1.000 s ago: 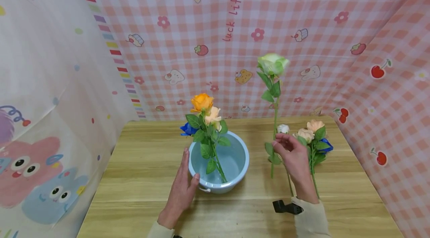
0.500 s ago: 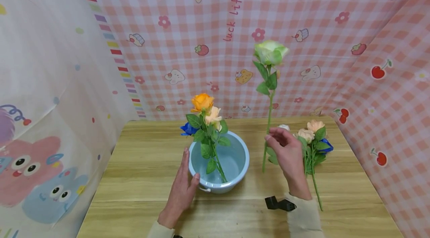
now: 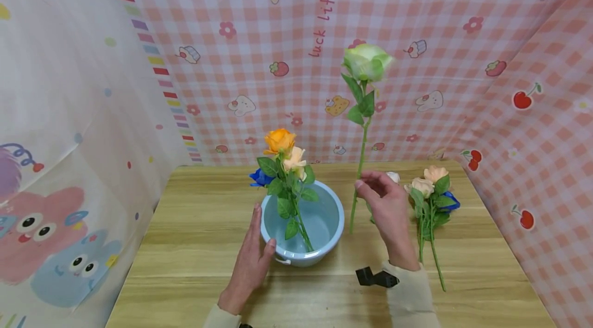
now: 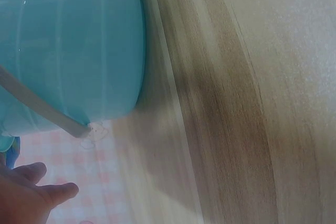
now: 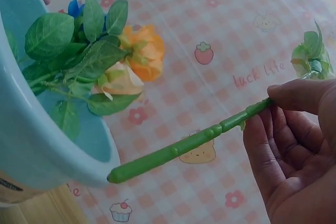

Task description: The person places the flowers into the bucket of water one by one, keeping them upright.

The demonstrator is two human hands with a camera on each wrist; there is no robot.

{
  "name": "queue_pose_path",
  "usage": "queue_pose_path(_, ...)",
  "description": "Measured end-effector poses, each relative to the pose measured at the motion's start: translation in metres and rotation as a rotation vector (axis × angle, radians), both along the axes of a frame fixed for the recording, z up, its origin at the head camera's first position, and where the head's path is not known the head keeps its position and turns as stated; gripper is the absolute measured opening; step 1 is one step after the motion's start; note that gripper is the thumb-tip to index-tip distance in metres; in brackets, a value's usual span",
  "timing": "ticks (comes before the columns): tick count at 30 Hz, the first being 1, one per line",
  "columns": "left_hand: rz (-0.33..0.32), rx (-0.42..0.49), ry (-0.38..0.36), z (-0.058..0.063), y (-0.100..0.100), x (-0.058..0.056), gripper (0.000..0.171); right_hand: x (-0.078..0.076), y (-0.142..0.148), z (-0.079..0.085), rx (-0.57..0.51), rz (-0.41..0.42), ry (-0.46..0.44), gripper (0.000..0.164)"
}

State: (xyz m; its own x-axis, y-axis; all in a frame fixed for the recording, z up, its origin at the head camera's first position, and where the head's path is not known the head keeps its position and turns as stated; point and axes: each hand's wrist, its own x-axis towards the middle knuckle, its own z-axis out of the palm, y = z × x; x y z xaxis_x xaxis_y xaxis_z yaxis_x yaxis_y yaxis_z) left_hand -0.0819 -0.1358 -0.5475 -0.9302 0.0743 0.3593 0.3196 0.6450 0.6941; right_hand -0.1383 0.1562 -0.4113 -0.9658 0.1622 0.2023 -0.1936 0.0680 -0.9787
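My right hand (image 3: 386, 209) pinches the stem of a pale green rose (image 3: 367, 63) between thumb and fingers. The rose stands nearly upright to the right of a light blue bucket (image 3: 341, 214); in the right wrist view its bare stem end (image 5: 152, 163) points toward the bucket's rim. With fingers fairly straight, my left hand (image 3: 250, 261) rests against the bucket's left side. Inside the bucket lean an orange rose (image 3: 280, 140), a peach rose (image 3: 294, 159) and a blue rose (image 3: 261, 177). The left wrist view shows the bucket's wall and its handle (image 4: 44, 108).
On the right of the wooden table (image 3: 194, 225) lie peach roses (image 3: 435, 173), another blue rose (image 3: 450, 201) and a white rose (image 3: 393, 176), partly hidden behind my right hand. A pink checked cloth (image 3: 208, 81) hangs behind the table.
My right hand has moved left toward the bucket and raised the pale green rose higher, away from the flowers lying on the right. My left hand and the bucket have stayed put.
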Motion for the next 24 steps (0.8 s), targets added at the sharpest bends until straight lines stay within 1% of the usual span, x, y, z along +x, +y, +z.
queue_pose_path(6, 0.0, 0.001, -0.001, 0.0, 0.0, 0.0, 0.076, -0.004, -0.008, 0.0, -0.02, 0.053, 0.028, 0.023)
queue_pose_path(13, 0.001, 0.004, -0.012, 0.001, 0.001, 0.0, 0.077, -0.006, -0.018, -0.003, 0.01, 0.111, 0.033, 0.021)
queue_pose_path(20, 0.002, 0.004, -0.007, 0.001, 0.001, 0.0, 0.077, -0.006, -0.028, -0.011, 0.017, 0.18, 0.034, 0.018)
queue_pose_path(24, 0.002, 0.004, -0.006, 0.001, 0.001, 0.0, 0.077, -0.005, -0.033, -0.017, 0.059, 0.193, 0.024, 0.017)
